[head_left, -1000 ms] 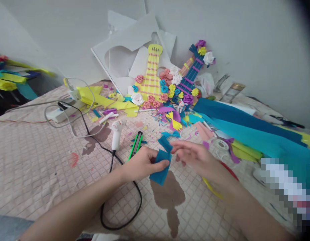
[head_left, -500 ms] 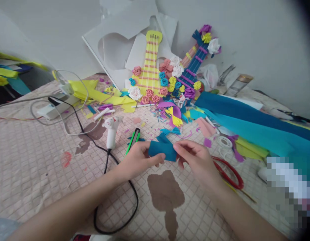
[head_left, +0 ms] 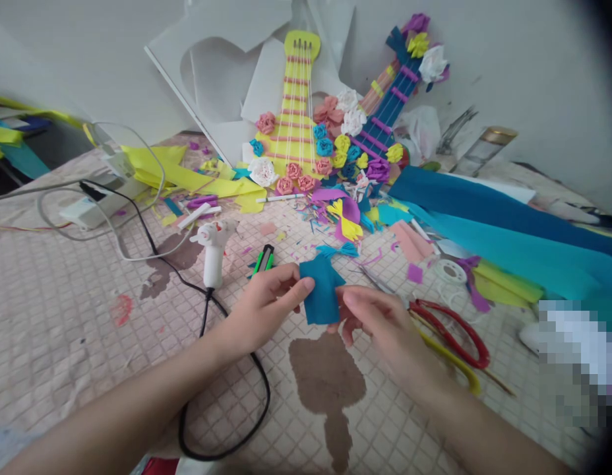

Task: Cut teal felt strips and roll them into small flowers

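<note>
Standing by the desk (head_left: 53, 297), I note a small dark blue paper rectangle (head_left: 320, 297) held up between the person's two hands, above the quilted cover and near the front. Left hand (head_left: 266, 300): thumb and fingers pinch the paper along its left edge, thumb on the near face. Right hand (head_left: 380, 323): fingers loosely curled at the right edge; cannot tell whether they grip it or only touch. A blue corner juts out at the paper's upper right; unclear whether it belongs to the same piece. Just beyond lies a fringed blue strip (head_left: 340, 250). Left of these, a green utility knife (head_left: 264, 259) lies partly hidden behind the left hand, and further left is a white glue gun (head_left: 214, 254), its black cord looping toward the front. Right side: red-handled scissors (head_left: 479, 353), partly covered by the right hand and forearm, and a white spool (head_left: 450, 270) near a yellow-green folded paper (head_left: 506, 284). At the back, a yellow paper guitar (head_left: 295, 132) with paper roses leans beside a dark blue paper guitar (head_left: 392, 109); a long dark blue paper sheet (head_left: 484, 204) extends rightward.
</note>
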Tool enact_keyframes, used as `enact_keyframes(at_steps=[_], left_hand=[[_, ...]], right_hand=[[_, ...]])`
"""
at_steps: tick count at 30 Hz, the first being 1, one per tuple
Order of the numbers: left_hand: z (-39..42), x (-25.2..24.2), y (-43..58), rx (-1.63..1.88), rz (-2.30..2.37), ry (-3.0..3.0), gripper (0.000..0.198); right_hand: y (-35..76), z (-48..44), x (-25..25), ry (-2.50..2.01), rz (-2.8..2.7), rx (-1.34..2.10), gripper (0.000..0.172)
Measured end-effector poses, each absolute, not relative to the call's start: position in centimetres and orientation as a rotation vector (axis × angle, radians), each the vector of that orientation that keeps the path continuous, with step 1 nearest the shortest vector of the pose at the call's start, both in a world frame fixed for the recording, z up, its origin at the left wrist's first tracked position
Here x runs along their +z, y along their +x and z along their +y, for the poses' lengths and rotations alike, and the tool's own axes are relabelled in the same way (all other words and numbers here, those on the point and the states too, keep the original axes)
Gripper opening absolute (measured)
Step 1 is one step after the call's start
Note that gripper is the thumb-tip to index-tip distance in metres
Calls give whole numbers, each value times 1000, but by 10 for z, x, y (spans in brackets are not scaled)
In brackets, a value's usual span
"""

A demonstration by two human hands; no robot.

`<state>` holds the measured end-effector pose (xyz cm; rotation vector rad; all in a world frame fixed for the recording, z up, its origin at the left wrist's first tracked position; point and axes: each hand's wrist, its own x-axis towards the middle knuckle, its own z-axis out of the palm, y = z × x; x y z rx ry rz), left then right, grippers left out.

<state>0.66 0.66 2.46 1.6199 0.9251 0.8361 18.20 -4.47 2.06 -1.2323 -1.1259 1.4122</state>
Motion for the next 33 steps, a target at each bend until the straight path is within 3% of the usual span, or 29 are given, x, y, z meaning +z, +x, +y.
enact_keyframes(at_steps=[11,17,22,25,31,33], left_hand=[[3,28,9,746,850,1607,30],[-2,21,12,526,757,1525,26],[-3,23,12,630,746,1482,22],[-2,26,10,707,796,1498,23],[2,25,6,831,827,1501,22],[3,25,5,861,852,1510,22]], right_hand=[[181,-45,26,-1386,-1163,1303,19],[179,-46,22,-1373,-1116,1303,19],[183,-39,25,-1337,-1091,1277,23],[202,-33,34,-1480,-1306,1078,25],[269,-34,31,-2129,-1696,331,27],[285,-37,23,-2218,-1798,283,24]])
